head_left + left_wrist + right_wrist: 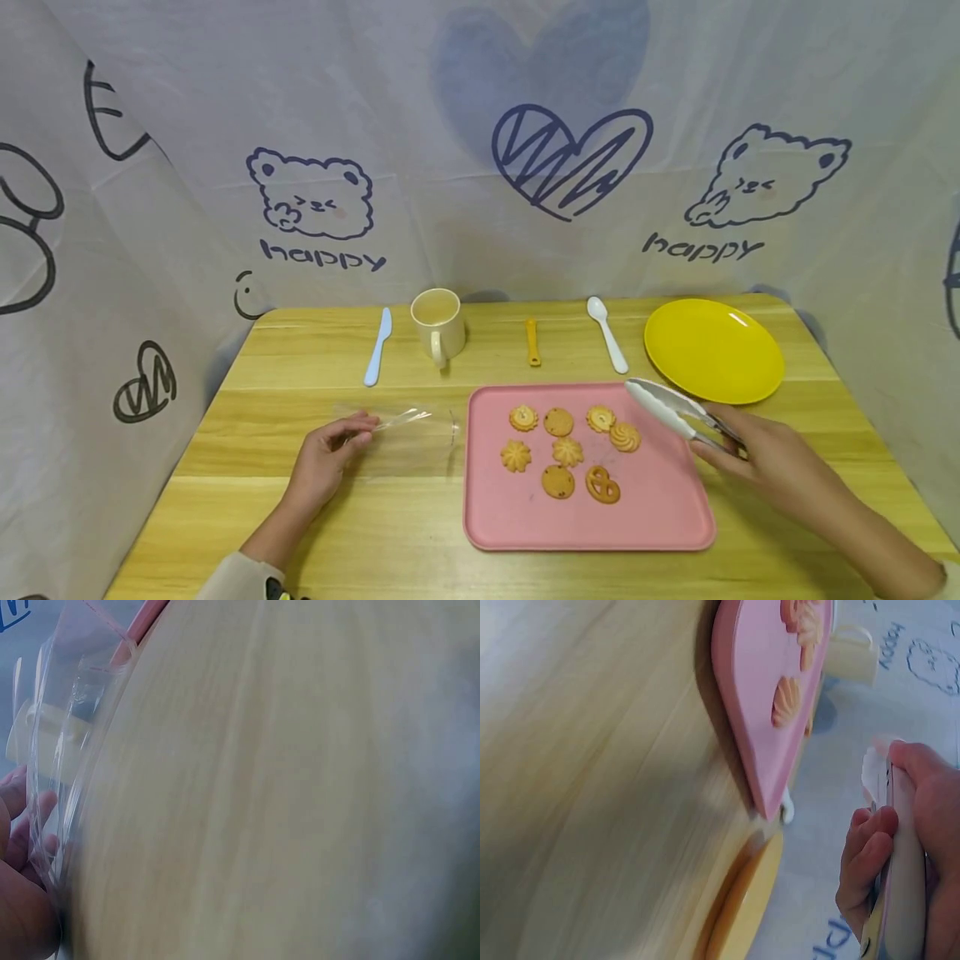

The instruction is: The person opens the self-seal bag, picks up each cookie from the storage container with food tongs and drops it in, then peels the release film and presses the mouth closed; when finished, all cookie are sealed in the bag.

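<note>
Tongs [663, 411] in the right hand [780, 454], fingers and thumb wrapped about them, tips over the far right corner of the pink tray [652, 517] — and across the way the left hand [330, 450] pinches a clear bag [420, 450] just left of the tray! Eight biscuits [567, 452] lie on it, none in the tongs; looks like the start of a bagging job. Next move, I'd judge, calls for bringing the tips over a biscuit and nipping it gently — bag mouth held wide, though whether it gapes now I cannot tell
</note>
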The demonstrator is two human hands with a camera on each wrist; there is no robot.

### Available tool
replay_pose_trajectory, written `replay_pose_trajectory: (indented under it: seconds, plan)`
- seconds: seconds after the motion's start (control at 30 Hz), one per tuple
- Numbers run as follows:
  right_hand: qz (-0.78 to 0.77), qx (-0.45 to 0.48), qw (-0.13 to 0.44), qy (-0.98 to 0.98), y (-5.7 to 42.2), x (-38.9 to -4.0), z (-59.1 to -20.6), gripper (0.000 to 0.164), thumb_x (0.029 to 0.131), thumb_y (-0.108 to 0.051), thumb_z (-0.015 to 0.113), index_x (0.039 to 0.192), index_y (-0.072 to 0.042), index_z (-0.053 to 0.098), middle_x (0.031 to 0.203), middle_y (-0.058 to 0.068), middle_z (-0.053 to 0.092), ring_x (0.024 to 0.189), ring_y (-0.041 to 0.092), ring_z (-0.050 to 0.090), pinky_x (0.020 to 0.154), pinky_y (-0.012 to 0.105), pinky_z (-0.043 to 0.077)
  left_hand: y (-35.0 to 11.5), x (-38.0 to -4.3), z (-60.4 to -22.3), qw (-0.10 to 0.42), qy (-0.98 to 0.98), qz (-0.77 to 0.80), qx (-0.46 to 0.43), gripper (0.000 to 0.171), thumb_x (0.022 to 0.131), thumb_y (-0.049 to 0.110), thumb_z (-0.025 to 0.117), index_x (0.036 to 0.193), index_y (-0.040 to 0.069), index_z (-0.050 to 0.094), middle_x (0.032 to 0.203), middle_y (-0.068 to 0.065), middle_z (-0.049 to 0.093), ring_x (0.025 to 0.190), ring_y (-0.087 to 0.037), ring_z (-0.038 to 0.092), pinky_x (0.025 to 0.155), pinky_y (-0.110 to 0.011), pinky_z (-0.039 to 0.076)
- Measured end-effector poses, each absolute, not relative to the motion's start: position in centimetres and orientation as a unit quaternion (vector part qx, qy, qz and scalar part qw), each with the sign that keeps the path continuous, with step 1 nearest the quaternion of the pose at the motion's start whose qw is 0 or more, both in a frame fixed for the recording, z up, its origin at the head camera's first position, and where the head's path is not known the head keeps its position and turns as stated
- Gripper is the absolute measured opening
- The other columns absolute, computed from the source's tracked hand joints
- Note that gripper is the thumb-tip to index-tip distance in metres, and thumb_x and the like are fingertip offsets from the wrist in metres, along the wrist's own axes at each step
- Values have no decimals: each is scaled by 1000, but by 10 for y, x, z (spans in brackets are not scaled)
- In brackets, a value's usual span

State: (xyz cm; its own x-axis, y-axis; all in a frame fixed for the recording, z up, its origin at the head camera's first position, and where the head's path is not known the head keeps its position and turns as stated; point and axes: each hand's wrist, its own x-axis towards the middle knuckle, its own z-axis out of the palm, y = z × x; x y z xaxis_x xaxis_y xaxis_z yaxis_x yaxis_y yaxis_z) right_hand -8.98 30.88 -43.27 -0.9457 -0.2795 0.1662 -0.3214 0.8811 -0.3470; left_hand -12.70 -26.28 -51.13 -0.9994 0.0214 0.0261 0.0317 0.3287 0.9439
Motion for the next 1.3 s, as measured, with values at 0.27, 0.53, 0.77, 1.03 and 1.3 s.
replay_pose_trajectory:
  seconds: [0.27, 0.53, 0.77, 1.03, 1.3]
  plan:
    - [172, 198, 37, -964, 281, -108, -437, 29, 91, -41, 80, 106, -24, 63, 73, -15, 44, 61, 2, 41, 53, 20, 34, -262, -126, -511, -3, -817, -577, -8, 26, 100, 14, 69, 120, -1, 74, 140, -19, 63, 139, -22, 51, 103, -6, 43]
    - [155, 240, 14, -958, 252, -126, -440, 40, 89, -46, 80, 119, -24, 63, 76, -13, 46, 65, 5, 41, 54, 21, 35, -261, -127, -509, 2, -815, -579, -14, 24, 99, 13, 69, 117, -2, 75, 135, -20, 66, 130, 1, 54, 105, -7, 42]
    - [124, 268, 11, -955, 231, -140, -446, 58, 87, -47, 81, 133, -16, 64, 83, -7, 57, 71, 8, 47, 58, 26, 43, -261, -127, -509, -2, -814, -581, -12, 23, 99, 12, 69, 117, -2, 75, 134, -19, 68, 132, 0, 53, 105, -7, 42]
    - [114, 278, -7, -954, 213, -152, -453, 65, 85, -51, 81, 136, -14, 64, 83, -5, 58, 68, 9, 46, 57, 26, 42, -262, -127, -511, -5, -816, -578, -8, 23, 99, 12, 69, 117, -1, 75, 133, -18, 68, 138, -13, 52, 106, -8, 42]
    - [106, 272, -25, -956, 205, -157, -456, 73, 85, -58, 78, 140, -13, 62, 98, 1, 67, 78, 13, 55, 65, 34, 52, -262, -127, -511, -2, -813, -582, -13, 22, 99, 11, 69, 116, -2, 75, 133, -19, 68, 131, 1, 53, 106, -8, 42]
